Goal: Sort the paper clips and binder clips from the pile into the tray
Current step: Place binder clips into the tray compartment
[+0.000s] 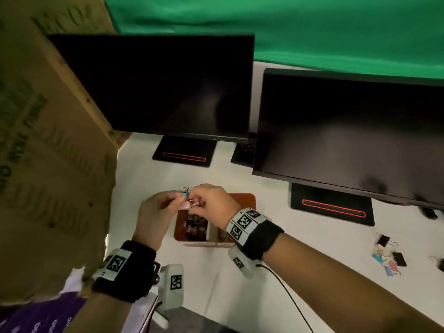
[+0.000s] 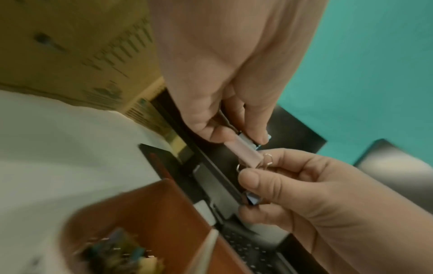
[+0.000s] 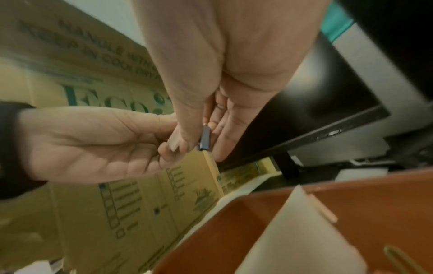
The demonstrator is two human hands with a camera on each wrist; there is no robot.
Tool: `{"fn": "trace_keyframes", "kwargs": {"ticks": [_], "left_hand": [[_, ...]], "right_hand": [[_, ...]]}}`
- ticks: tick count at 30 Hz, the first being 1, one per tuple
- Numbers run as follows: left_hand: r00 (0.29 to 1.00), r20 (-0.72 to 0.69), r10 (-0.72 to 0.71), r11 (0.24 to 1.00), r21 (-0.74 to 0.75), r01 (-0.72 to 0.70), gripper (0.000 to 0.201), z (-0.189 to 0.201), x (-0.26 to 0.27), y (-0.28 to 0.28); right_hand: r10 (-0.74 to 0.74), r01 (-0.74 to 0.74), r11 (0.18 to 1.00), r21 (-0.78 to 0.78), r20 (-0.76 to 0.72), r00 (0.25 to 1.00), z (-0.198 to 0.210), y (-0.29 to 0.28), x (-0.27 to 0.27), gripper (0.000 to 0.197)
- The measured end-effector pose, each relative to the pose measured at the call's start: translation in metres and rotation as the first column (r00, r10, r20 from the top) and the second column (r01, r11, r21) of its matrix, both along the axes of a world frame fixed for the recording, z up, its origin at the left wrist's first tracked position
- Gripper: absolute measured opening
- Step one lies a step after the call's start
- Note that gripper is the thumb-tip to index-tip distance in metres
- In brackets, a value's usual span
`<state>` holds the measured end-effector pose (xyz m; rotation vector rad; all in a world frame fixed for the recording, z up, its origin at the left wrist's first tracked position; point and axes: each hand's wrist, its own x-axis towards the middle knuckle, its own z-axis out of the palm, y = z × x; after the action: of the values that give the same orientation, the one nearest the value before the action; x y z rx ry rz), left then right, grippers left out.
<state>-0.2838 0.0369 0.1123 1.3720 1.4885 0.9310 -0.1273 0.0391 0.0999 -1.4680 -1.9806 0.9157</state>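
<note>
Head view: both hands are raised together at frame centre, just above the far edge of the brown tray (image 1: pixel 242 197). The left hand (image 1: pixel 156 212) and right hand (image 1: pixel 212 203) are joined on a small cluster of binder clips (image 1: pixel 186 200); detail there is too small to resolve. The remaining pile (image 1: pixel 390 257) is seen only in this view, at the right edge on the white table (image 1: pixel 216 284), well apart from the tray. Two dark monitors (image 1: pixel 156 85) and a cardboard box (image 1: pixel 48 152) are also covered.

Left wrist view: a pale pink binder clip (image 2: pixel 243 151) is pinched between thumb and fingers of the left hand (image 2: pixel 222 74). Its long axis is run diagonally, upper left to lower right in the frame, wire loops at the lower right end. Those loops are touched by the fingertips of the right hand (image 2: pixel 316 185), which is curled round a blue binder clip (image 2: pixel 253 199) lower down. A second clip behind the pink one is partly hidden. Clips already in the tray's left compartment (image 2: pixel 117 254) are shown, blurred.

Right wrist view: the blue binder clip (image 3: pixel 206 138) is seen edge-on, long axis near vertical in frame, gripped by the right hand (image 3: pixel 222 74). The white divider (image 3: pixel 293 231) of the tray and gold paper clips (image 3: pixel 398 257) in the other compartment are shown only here.
</note>
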Motion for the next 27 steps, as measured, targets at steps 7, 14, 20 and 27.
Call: {"fn": "trace_keyframes", "kwargs": {"ticks": [7,14,20,27], "left_hand": [[0.983,-0.055,-0.176,0.956,-0.246,0.158,0.027,-0.05,-0.011,0.003],[0.938,-0.098,-0.333,0.941,-0.099,0.324,0.015,-0.03,0.049,0.006],[0.807,-0.05,-0.588,0.806,-0.112,0.581,0.012,-0.036,0.178,-0.024],[0.471,-0.247,-0.847,0.514,-0.146,0.846,0.053,-0.072,0.34,-0.086]], "right_hand": [[0.057,-0.013,0.976,-0.215,0.2,0.978,-0.035,0.002,-0.012,0.058],[-0.162,0.169,0.98,-0.101,0.071,0.984,-0.017,-0.042,0.093,0.04],[-0.533,0.563,0.825,-0.045,0.269,0.802,-0.051,-0.132,0.243,0.036],[-0.669,0.844,0.504,-0.183,0.534,0.516,-0.073,-0.249,0.382,0.068]]}}
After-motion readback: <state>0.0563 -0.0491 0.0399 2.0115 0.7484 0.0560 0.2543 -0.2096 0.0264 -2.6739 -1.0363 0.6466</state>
